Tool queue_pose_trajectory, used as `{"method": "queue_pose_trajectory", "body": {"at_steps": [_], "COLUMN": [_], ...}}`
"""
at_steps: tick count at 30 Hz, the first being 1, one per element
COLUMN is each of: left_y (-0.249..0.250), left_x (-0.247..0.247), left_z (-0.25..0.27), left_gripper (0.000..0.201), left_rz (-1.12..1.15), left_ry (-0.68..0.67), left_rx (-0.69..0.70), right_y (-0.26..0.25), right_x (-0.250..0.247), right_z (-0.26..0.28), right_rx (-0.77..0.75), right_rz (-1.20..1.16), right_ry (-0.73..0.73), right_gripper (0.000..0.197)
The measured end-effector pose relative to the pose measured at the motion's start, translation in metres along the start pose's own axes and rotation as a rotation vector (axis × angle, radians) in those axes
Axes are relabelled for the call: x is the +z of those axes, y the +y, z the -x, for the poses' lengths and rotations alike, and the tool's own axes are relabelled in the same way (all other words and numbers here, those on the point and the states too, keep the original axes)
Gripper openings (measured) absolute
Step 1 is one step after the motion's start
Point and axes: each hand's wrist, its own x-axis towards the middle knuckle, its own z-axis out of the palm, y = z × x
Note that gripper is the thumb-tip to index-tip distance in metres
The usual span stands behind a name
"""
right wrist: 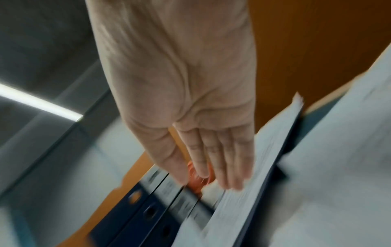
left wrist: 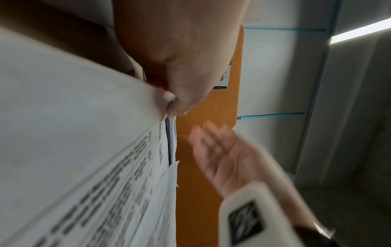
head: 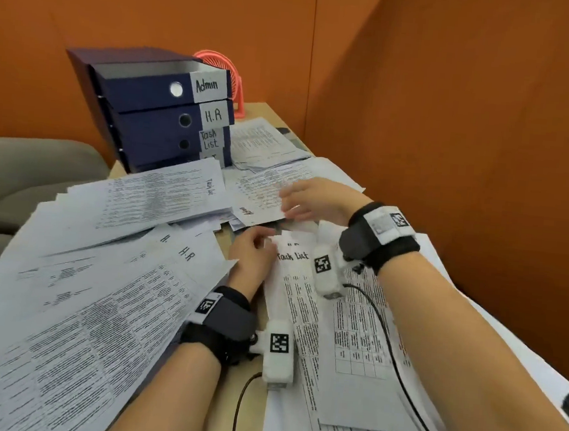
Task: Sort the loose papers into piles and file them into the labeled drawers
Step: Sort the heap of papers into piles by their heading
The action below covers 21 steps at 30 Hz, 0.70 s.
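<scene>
Loose printed papers cover the table. My left hand (head: 263, 241) pinches the top edge of a sheet headed "Task List" (head: 294, 267), and the left wrist view shows the fingertips (left wrist: 170, 104) closed on that edge. Just beyond it, my right hand (head: 289, 202) hovers with straight fingers over a sheet marked "Admin" (head: 260, 196); the right wrist view shows the hand (right wrist: 213, 157) flat, blurred and holding nothing. At the back left stands a dark blue drawer unit (head: 154, 114) labeled Admin, H.R and Task List. Its Admin drawer (head: 160, 84) is pulled partly out.
A fanned pile with "H.R" sheets (head: 98, 285) lies at the left, a "Task List" pile (head: 161, 194) before the drawers, more papers (head: 265, 141) at the back. A pink fan (head: 228, 76) stands behind the drawers. Orange walls (head: 456, 127) close the right; a grey seat (head: 22, 171) is left.
</scene>
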Motion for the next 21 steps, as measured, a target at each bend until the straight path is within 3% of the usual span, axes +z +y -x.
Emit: {"method": "queue_pose_trajectory", "body": {"at_steps": [2, 4, 5, 9, 13, 16, 21], "left_y": [0.01, 0.016, 0.019, 0.028, 0.032, 0.032, 0.033], "left_x": [-0.004, -0.008, -0.008, -0.008, -0.008, -0.007, -0.005], "left_z": [0.004, 0.008, 0.009, 0.017, 0.021, 0.021, 0.021], "left_gripper": [0.019, 0.015, 0.014, 0.011, 0.015, 0.02, 0.016], "left_rz": [0.12, 0.178, 0.224, 0.364, 0.41, 0.397, 0.384], "left_ry": [0.036, 0.086, 0.106, 0.143, 0.151, 0.189, 0.274], "left_rx": [0.021, 0.074, 0.091, 0.109, 0.105, 0.109, 0.154], "right_y": [0.032, 0.063, 0.075, 0.1, 0.108, 0.112, 0.081], "right_x": [-0.035, -0.053, -0.058, -0.064, -0.059, -0.057, -0.042], "right_z": [0.011, 0.021, 0.026, 0.046, 0.041, 0.042, 0.054], "right_rx": [0.1, 0.237, 0.257, 0.107, 0.059, -0.105, -0.277], "right_rz": [0.369, 0.68, 0.699, 0.288, 0.233, 0.148, 0.075], "right_ry": [0.142, 0.102, 0.058, 0.14, 0.175, 0.414, 0.283], "right_gripper": [0.047, 0.056, 0.055, 0.039, 0.059, 0.027, 0.024]}}
